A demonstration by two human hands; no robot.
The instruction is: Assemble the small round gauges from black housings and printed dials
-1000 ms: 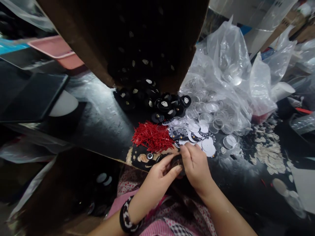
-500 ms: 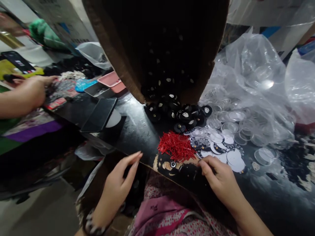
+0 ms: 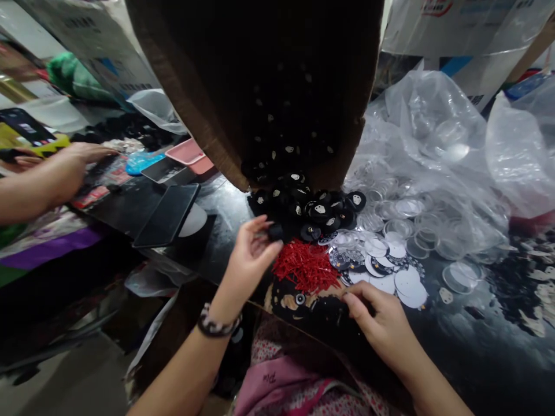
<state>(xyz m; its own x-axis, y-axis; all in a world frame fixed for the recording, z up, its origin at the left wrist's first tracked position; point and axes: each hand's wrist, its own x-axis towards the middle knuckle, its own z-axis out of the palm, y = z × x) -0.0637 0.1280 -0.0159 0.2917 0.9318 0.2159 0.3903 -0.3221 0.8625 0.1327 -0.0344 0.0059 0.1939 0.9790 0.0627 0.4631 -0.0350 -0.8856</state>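
Note:
My left hand reaches to the near edge of the pile, thumb and fingertips around a small black round piece. More black round pieces with pale patches spill from the dark cardboard box. My right hand is pinched low over the table; what its fingertips hold, if anything, is too small to make out. Between my hands lies a heap of thin red pieces. Beside it are white and black printed discs. A small metal ring-like part sits at the table edge.
Clear plastic rings and a plastic bag lie on the right. Left of the box are a phone-like black slab, a pink tray and a grey tray. A co-worker's arm extends in at far left.
My left hand has moved up and right from the table edge to the black pieces and closed around one. My right hand stays nearly in place. The view has shifted slightly.

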